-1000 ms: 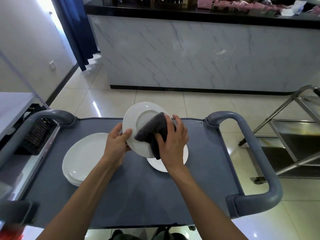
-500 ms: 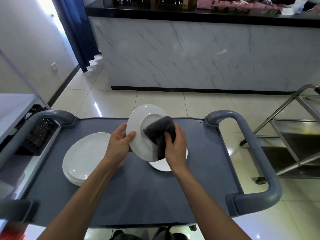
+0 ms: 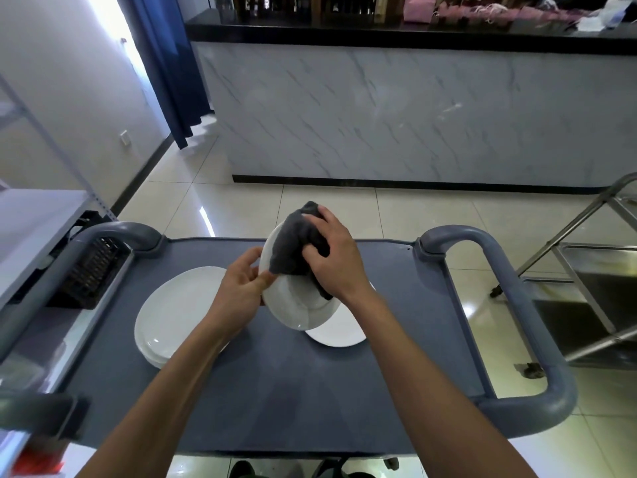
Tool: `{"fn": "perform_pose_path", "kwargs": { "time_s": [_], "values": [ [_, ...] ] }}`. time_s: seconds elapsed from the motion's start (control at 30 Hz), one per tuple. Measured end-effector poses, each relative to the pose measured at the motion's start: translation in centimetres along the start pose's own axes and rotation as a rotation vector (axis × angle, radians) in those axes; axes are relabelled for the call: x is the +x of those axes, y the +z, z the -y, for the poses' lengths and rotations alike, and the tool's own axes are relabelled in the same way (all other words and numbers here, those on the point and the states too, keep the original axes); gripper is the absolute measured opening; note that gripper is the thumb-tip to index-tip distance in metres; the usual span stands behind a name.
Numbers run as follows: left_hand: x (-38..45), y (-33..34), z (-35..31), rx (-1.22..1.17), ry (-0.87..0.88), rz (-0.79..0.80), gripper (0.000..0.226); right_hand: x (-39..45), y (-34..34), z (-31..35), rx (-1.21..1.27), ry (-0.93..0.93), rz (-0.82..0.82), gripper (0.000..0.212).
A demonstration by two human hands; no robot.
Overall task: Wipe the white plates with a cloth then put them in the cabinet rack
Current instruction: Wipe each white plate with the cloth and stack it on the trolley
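I hold a white plate (image 3: pixel 293 307) tilted on edge above the grey cart top (image 3: pixel 282 391). My left hand (image 3: pixel 241 291) grips the plate's left rim. A dark grey cloth (image 3: pixel 293 246) is pressed against the plate's upper face by my right hand (image 3: pixel 336 258), which is closed around it. Beneath the held plate, another white plate (image 3: pixel 339 331) lies flat on the cart, partly hidden. A stack of white plates (image 3: pixel 172 315) sits on the cart's left side.
Grey cart handles (image 3: pixel 510 305) rise on both sides. A black basket (image 3: pixel 93 270) sits at the cart's left edge by a white shelf (image 3: pixel 31 222). A metal trolley (image 3: pixel 593 281) stands to the right. A marble-fronted counter (image 3: pixel 413 112) lies ahead across the tiled floor.
My right hand has slid the cloth from the plate's middle up to its top rim. The plate has tipped more steeply on edge in my left hand.
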State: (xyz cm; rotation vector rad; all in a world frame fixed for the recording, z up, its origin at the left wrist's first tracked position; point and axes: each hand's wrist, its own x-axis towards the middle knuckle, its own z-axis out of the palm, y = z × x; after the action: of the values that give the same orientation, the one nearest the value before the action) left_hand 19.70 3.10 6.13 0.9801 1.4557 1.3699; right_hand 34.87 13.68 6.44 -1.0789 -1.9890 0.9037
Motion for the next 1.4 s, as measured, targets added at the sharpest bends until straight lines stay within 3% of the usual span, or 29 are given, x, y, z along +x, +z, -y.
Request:
{"fn": "perform_pose_path", "kwargs": {
  "time_s": [0.13, 0.33, 0.7, 1.1, 1.4],
  "values": [
    [-0.5, -0.2, 0.4, -0.02, 0.022, -0.031, 0.028, -0.8, 0.0, -0.4, 0.006, -0.073, 0.059, 0.058],
    [-0.5, 0.0, 0.9, -0.104, -0.014, -0.075, 0.025, -3.1, -0.5, -3.0, -0.009, -0.129, 0.015, 0.056],
    [0.0, 2.0, 1.2, -0.198, -0.009, -0.216, 0.022, -6.5, -0.5, -4.6, 0.055, 0.071, -0.08, 0.05],
    [0.4, 3.5, -0.5, -0.266, 0.033, -0.362, 0.024, -8.1, 3.4, -3.7, 0.021, -0.086, -0.084, 0.054],
    [0.0, 1.5, 0.4, -0.262, -0.019, -0.328, 0.024, -6.3, 0.9, -4.7, 0.069, 0.048, -0.091, 0.057]
  ]
}}
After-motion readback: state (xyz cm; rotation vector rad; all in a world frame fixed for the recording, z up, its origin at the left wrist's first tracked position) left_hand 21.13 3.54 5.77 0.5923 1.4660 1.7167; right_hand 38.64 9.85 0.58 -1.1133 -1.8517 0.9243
